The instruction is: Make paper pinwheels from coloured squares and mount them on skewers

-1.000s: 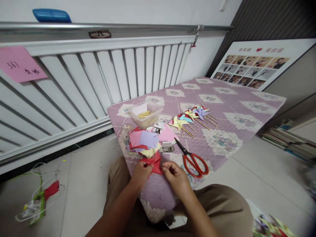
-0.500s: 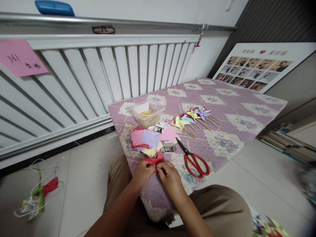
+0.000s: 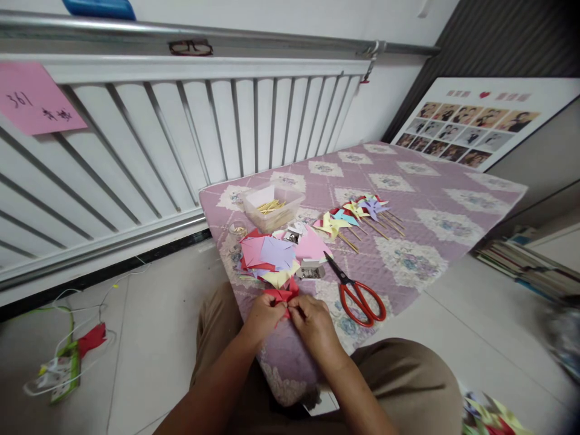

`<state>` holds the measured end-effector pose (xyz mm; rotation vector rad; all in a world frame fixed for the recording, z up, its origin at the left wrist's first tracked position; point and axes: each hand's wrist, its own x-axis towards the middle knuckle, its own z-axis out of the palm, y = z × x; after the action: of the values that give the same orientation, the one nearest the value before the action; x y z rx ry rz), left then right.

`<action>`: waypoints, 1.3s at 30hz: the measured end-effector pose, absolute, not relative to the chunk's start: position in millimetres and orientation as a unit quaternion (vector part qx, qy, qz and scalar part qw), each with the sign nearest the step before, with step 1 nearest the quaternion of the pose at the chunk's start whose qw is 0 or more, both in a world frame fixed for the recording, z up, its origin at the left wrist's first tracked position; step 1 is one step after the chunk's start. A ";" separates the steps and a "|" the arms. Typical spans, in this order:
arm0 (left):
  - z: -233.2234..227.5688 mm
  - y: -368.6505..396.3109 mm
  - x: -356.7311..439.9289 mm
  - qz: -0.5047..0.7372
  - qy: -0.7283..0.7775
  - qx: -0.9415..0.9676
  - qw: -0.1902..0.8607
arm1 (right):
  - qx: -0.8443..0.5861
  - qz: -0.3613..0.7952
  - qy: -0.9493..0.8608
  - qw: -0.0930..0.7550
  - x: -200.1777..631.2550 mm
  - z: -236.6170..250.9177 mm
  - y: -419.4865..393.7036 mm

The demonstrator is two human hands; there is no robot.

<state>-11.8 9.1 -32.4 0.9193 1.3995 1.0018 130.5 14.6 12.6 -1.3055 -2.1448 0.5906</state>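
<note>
A red paper pinwheel (image 3: pixel 285 294) with folded blades is held between my two hands at the near end of the table. My left hand (image 3: pixel 265 317) pinches its left side with thumb and fingers closed. Against its lower right part, my right hand (image 3: pixel 312 320) is closed in a pinch; whether a small pin sits in those fingertips I cannot make out. Just beyond lies a stack of cut paper squares (image 3: pixel 277 254) in pink, purple, red and yellow. A small open box of metal pins (image 3: pixel 310 272) stands beside the stack. Scissors with red handles (image 3: pixel 356 293) lie to the right.
A clear plastic box (image 3: pixel 274 208) holds thin wooden sticks. Several finished pinwheels on sticks (image 3: pixel 357 214) lie farther back on the flowered tablecloth (image 3: pixel 421 181). A white radiator (image 3: pixel 254 121) borders the table. More pinwheels (image 3: pixel 492 414) are low at the right; a power strip (image 3: pixel 66 374) lies on the floor.
My hands stay on the red pinwheel in nearly the same pinch, with only slight finger movement. The camera view has shifted a little; the other things keep their places.
</note>
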 end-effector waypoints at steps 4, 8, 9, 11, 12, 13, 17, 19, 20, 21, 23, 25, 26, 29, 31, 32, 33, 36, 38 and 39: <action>-28.4 8.2 -11.6 0.421 0.608 0.382 0.553 | -0.493 0.213 -0.799 0.271 131.6 14.5 14.6; -22.4 7.6 -11.5 0.418 0.616 0.377 0.551 | -0.496 0.204 -0.797 0.278 132.1 15.2 14.2; -20.9 7.4 -11.6 0.418 0.615 0.378 0.552 | -0.494 0.206 -0.796 0.285 132.2 15.2 14.1; -18.2 6.9 -11.7 0.419 0.613 0.380 0.553 | -0.486 0.216 -0.794 0.296 132.2 15.4 13.8; -17.1 6.6 -11.7 0.419 0.611 0.381 0.553 | -0.481 0.223 -0.793 0.300 132.2 15.5 13.6; -16.3 6.4 -11.6 0.419 0.610 0.382 0.553 | -0.477 0.230 -0.792 0.303 132.2 15.7 13.5; -16.7 6.2 -11.8 0.421 0.611 0.385 0.549 | -0.466 0.257 -0.784 0.319 132.5 15.1 13.7; -18.2 6.4 -12.3 0.420 0.613 0.388 0.546 | -0.464 0.271 -0.779 0.324 132.7 14.3 14.1; -19.0 6.4 -12.6 0.419 0.613 0.390 0.544 | -0.464 0.279 -0.775 0.326 132.7 14.0 14.3; -19.7 6.4 -12.9 0.419 0.613 0.393 0.543 | -0.465 0.287 -0.771 0.329 132.7 13.7 14.5; -20.7 6.1 -13.6 0.420 0.611 0.399 0.540 | -0.465 0.305 -0.761 0.334 132.4 13.5 14.8; -21.2 5.6 -14.0 0.421 0.607 0.407 0.538 | -0.468 0.327 -0.749 0.338 131.8 14.1 15.0; -21.3 5.4 -14.2 0.422 0.604 0.411 0.537 | -0.471 0.338 -0.741 0.338 131.4 14.7 15.1; -20.6 4.8 -14.4 0.425 0.596 0.425 0.532 | -0.486 0.380 -0.713 0.334 130.1 16.8 15.3; -19.7 4.6 -14.3 0.429 0.593 0.432 0.527 | -0.498 0.411 -0.686 0.335 129.5 17.4 15.5; -19.3 4.5 -14.1 0.430 0.593 0.433 0.526 | -0.504 0.422 -0.674 0.337 129.5 17.2 15.7; -19.1 4.4 -13.9 0.430 0.593 0.433 0.525 | -0.508 0.431 -0.665 0.339 129.5 16.7 16.0; -19.2 4.0 -13.0 0.430 0.597 0.427 0.526 | -0.518 0.439 -0.649 0.343 130.1 14.0 17.2; -19.9 3.7 -12.4 0.430 0.597 0.423 0.529 | -0.525 0.444 -0.640 0.344 130.7 12.4 18.2; -20.3 3.6 -12.2 0.429 0.598 0.422 0.530 | -0.527 0.446 -0.635 0.345 130.9 11.9 18.6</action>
<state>-12.2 3.6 -20.3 1.0073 1.4267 1.0237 130.9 18.6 11.9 -1.3689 -1.6490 1.1591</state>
